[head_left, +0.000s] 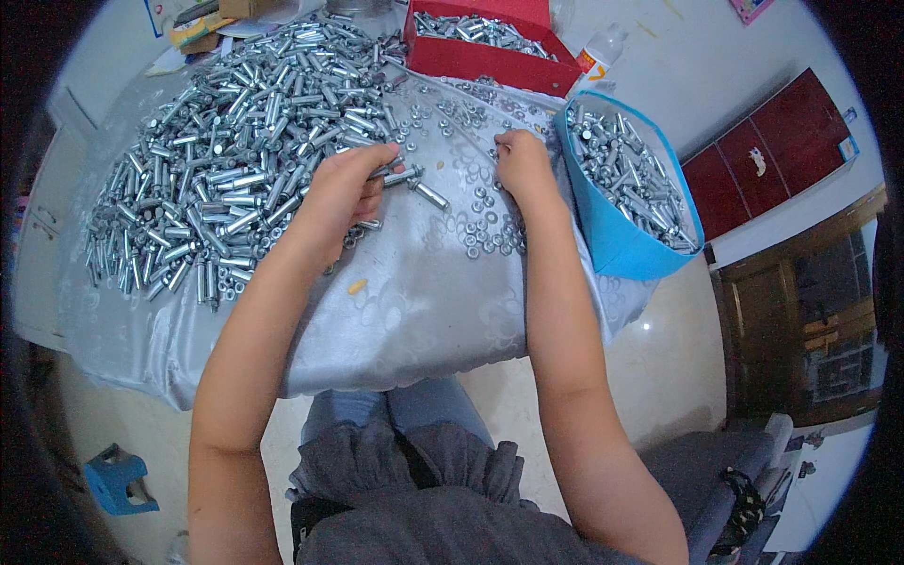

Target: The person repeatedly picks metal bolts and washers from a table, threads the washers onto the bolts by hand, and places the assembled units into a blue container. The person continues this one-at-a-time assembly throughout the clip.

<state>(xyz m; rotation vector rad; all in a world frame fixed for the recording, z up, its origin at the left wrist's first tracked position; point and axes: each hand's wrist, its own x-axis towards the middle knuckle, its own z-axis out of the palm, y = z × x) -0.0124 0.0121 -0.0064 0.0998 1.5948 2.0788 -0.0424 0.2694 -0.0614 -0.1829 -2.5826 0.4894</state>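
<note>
Left hand (350, 188) curls around silver bolts (431, 195) over the desk (414, 325), the outermost slanting right and near; right hand (524, 165), farther from them, by loose nuts (485, 235), grip unclear.

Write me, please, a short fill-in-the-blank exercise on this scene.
1. The bin to the right of the right hand is coloured ____.
2. The open box at the far side is coloured ____.
3. From the right hand, the large bolt heap lies to the ____.

Missing words: blue; red; left.
</note>
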